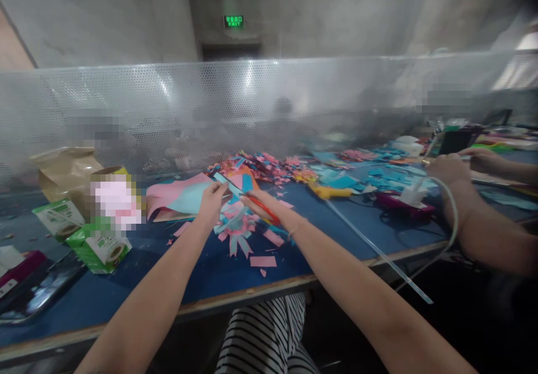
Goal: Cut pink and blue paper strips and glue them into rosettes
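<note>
Between the fingers of my left hand (213,199) is a light blue paper strip (227,184), held up over the table. My right hand (269,207) is closed around red-handled scissors (264,208), whose blades lie close to the strip; whether they touch it I cannot tell. Just below both hands sits a rosette of pink and light blue paper strips (236,229) with notched ends. Pink and light blue sheets (180,197) lie to the left of my left hand. A pink paper rectangle (263,261) rests near the table's front edge.
A heap of paper scraps (269,166) lies behind my hands. Green-and-white boxes (100,245), a brown paper bag (65,172) and a phone (46,290) are at left. Rightward are a yellow glue gun (332,190), a clear glue stick (378,250), a tissue box (406,206) and another person's hands (451,175).
</note>
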`<state>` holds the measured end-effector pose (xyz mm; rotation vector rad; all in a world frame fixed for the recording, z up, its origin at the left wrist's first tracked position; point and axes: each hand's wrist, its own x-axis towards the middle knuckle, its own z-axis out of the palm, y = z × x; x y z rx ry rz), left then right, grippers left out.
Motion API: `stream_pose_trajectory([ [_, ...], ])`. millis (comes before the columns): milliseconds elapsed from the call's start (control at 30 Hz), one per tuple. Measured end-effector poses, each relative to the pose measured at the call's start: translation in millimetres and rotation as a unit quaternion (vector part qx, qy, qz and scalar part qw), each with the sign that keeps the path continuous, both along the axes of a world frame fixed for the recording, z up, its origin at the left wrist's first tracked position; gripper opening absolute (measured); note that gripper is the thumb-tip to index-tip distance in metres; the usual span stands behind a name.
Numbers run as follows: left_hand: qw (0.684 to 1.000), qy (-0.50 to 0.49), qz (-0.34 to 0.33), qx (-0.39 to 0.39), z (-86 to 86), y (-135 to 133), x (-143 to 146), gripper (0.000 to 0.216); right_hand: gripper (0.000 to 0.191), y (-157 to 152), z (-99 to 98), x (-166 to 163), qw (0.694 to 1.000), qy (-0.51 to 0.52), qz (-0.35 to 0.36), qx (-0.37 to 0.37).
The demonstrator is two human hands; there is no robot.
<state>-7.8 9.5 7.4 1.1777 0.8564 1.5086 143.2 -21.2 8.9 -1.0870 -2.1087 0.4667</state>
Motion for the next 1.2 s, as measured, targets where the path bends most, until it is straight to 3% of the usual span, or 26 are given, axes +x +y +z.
stream_pose_trajectory([
  [500, 0.999, 0.040, -0.034, 0.012, -4.6, -2.9, 3.0, 0.027, 0.032, -1.8, -0.9, 0.9, 0.998, 0.048, 0.017, -0.041],
  [800, 0.998, 0.042, -0.038, 0.011, -4.7, -1.5, 1.7, 0.027, 0.034, 10.0, -3.1, -2.8, 0.998, -0.013, -0.046, -0.027],
  [1067, 0.995, 0.065, -0.080, -0.005, -6.5, -2.5, 3.4, 0.027, 0.034, 0.3, -1.2, 2.0, 0.994, 0.075, 0.035, -0.065],
  [1200, 0.994, 0.074, -0.082, -0.009, -7.9, -3.0, 4.1, 0.027, 0.036, -3.1, 1.6, 2.3, 0.993, 0.087, 0.038, -0.068],
])
